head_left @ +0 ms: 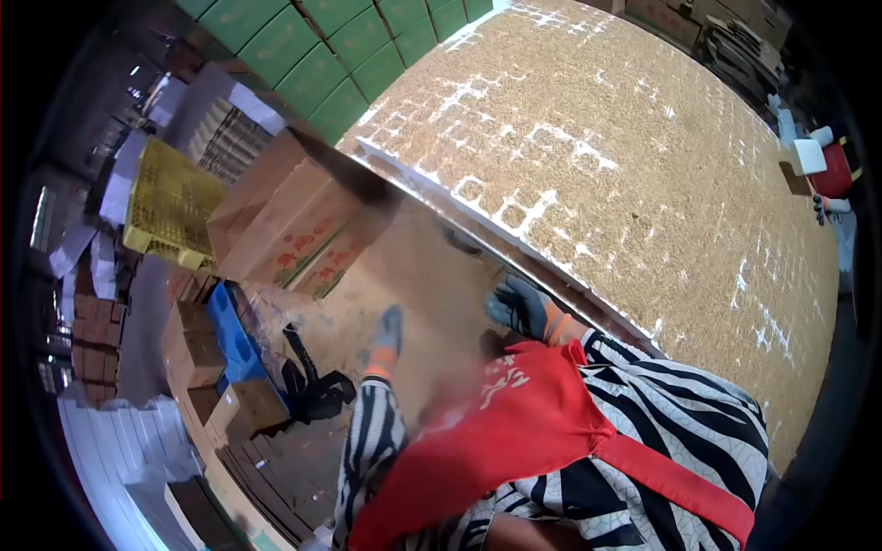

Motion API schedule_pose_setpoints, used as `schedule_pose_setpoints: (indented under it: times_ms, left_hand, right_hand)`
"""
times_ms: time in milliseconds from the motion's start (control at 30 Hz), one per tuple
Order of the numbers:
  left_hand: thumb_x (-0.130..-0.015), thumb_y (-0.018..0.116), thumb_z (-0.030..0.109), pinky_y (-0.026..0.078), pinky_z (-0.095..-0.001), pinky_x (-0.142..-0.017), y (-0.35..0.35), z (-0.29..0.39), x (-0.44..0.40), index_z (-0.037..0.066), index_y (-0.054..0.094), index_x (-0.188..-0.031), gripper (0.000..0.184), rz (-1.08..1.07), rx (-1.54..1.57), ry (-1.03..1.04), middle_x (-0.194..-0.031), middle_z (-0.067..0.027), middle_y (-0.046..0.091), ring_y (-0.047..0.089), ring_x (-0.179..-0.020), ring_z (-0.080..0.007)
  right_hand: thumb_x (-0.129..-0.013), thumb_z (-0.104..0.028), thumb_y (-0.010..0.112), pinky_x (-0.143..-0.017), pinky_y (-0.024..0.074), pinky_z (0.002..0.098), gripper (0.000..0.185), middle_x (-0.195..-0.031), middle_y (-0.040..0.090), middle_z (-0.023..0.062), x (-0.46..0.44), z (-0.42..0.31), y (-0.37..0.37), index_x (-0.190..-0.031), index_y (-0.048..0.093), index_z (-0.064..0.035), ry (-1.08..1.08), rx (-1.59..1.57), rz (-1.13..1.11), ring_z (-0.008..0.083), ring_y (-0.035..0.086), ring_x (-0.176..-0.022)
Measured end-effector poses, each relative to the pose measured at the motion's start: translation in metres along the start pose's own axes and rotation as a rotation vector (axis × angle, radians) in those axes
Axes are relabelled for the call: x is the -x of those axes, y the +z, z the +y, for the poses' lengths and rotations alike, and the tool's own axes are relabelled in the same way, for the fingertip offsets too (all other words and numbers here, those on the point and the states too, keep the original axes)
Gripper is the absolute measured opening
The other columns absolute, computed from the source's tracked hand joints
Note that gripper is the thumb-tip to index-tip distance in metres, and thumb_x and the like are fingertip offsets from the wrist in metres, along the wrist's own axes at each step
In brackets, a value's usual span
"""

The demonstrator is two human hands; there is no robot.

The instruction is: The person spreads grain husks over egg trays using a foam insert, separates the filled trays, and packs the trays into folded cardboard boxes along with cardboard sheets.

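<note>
- Head view: the left hand (387, 338), in a grey glove with an orange cuff, is raised above the brown surface (427, 266) and blurred. Its fingers point away from the body; whether they are apart or together I cannot tell. Nothing shows in it.
- The right hand (519, 308), gloved the same way, is near the raised edge of the wide bed (661, 184). Its fingers are loosely bent and slightly apart, with nothing visible between them; whether it touches the edge is unclear.
- The wide bed is covered in small tan pieces, with white patches showing through.
- The cardboard box (285, 216), marked in red print, stands beyond the left hand, well apart from it, beside the yellow crate (173, 204).
- Nearer the body on the left lie the blue sheet (235, 335) and black plastic (322, 395), close to smaller cartons (246, 411).
- Green boxes (326, 60) are stacked past the bed's far left corner.
- At the far right is another person's gloved hand (819, 209), partly seen.
</note>
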State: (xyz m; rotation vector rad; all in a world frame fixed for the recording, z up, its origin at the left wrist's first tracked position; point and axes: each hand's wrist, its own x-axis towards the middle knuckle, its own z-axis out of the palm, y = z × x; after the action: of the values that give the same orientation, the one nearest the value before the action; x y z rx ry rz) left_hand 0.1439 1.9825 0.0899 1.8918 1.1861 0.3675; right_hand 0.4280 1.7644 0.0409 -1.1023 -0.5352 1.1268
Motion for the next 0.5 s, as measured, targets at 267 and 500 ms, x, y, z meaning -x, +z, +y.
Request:
schedule_pose_setpoints:
  times_ms: [267,500]
  left_hand:
    - [-0.102,0.039,0.015,0.032,-0.0345,-0.111,-0.069,-0.081,-0.349,-0.004,0.040,-0.139,0.042,-0.146,0.719,0.194,-0.145,-0.0155,0.043,0.042,-0.133,-0.0262]
    - [-0.101,0.042,0.036,0.044,-0.0333,-0.092,-0.060,0.064,-0.590,-0.006,0.057,-0.117,0.047,-0.256,0.106,0.306,-0.114,-0.0134,0.061,0.056,-0.103,-0.0219]
  right_hand:
    - [-0.093,-0.036,0.062,-0.096,0.0522,0.0443,0.051,-0.119,0.055,0.0244,-0.103,-0.036,0.032,-0.123,0.047,0.0026,-0.018,-0.286,0.383,0.0372,0.058,-0.111]
    - [-0.090,-0.015,0.064,-0.079,0.0504,0.0331,0.062,-0.108,0.058,0.0118,-0.166,-0.048,0.096,-0.142,0.034,-0.0036,-0.193,-0.252,1.062,0.0201,0.056,-0.090]
